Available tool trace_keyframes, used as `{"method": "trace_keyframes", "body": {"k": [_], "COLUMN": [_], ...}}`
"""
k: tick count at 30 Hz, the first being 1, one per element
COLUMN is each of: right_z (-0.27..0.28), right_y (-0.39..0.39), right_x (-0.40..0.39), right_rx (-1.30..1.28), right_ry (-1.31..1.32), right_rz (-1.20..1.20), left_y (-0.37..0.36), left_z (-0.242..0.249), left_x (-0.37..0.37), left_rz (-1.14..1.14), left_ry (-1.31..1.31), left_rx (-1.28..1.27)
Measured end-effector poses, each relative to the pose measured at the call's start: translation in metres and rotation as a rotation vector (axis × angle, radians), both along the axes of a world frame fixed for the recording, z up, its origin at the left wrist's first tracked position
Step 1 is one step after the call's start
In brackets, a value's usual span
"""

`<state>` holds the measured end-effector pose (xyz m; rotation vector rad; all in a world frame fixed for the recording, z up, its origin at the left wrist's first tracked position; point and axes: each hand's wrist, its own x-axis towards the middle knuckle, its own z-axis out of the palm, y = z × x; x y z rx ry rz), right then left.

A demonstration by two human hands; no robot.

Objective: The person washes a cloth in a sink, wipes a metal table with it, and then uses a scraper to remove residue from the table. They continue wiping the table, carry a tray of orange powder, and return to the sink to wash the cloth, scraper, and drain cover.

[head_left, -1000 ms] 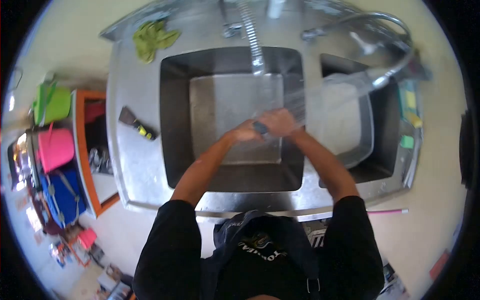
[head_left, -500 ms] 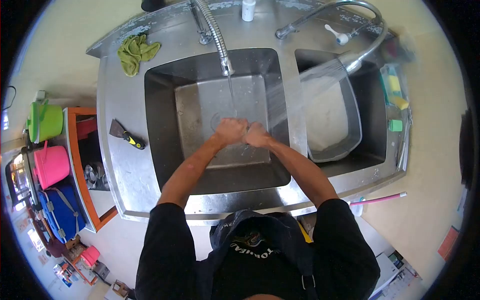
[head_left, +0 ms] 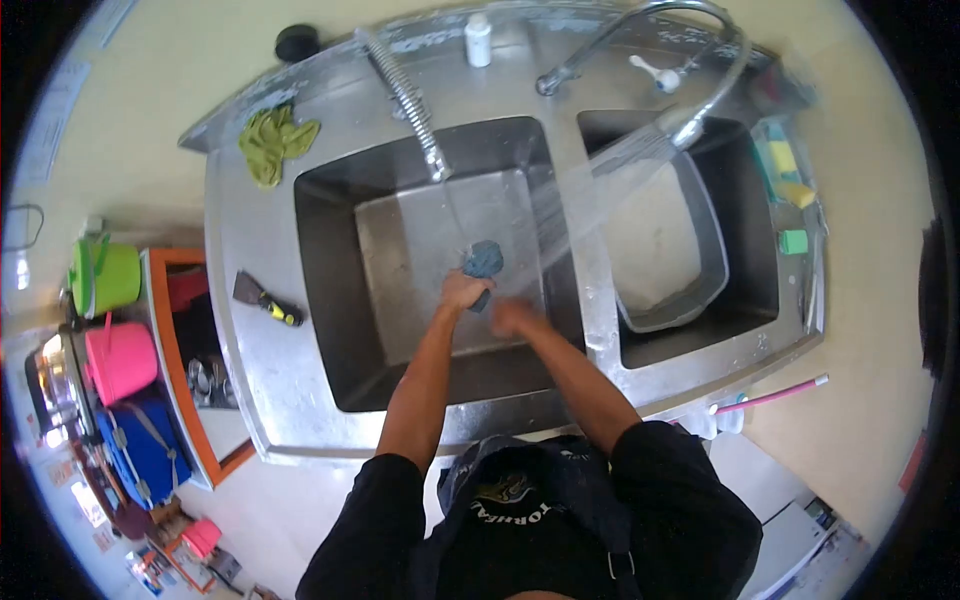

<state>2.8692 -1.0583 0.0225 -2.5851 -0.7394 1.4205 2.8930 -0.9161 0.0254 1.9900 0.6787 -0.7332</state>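
Observation:
My left hand (head_left: pixel 463 291) holds a blue-grey cloth (head_left: pixel 484 261) over the left basin of a steel double sink (head_left: pixel 330 260). The cloth sits in the water spray from the hose sprayer (head_left: pixel 688 127) that reaches over from the right basin. My right hand (head_left: pixel 515 316) is just right of the left one, blurred, its fingers curled, nothing visible in it. A spring faucet (head_left: pixel 408 103) hangs over the back of the left basin.
A grey tub (head_left: pixel 700 290) with white contents fills the right basin. A green rag (head_left: pixel 270 145) and a scraper (head_left: pixel 266 299) lie on the left counter. Sponges (head_left: pixel 788 180) sit at the right edge. Green and pink buckets (head_left: pixel 115 320) stand on the floor left.
My hands were pressed together in the basin; now they have parted and my left hand lifts the cloth into the spray. The view has shifted slightly.

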Motion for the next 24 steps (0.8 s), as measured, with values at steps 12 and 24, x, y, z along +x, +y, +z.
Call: {"method": "trace_keyframes", "body": {"k": [12,24], "right_z": [0.184,0.158], "right_y": [-0.219,-0.275], "right_x": [0.185,0.199], "right_rx": [1.486,0.261], "right_ry": [-0.132,-1.464], "right_rz": [-1.230,-0.971], "left_y": [0.028,0.032], "left_z": [0.010,0.038], "left_x": [-0.031,-0.072], "left_rz": [-0.464,-0.269], "left_ry": [0.204,0.356], "left_rx": [0.453,0.513]}}
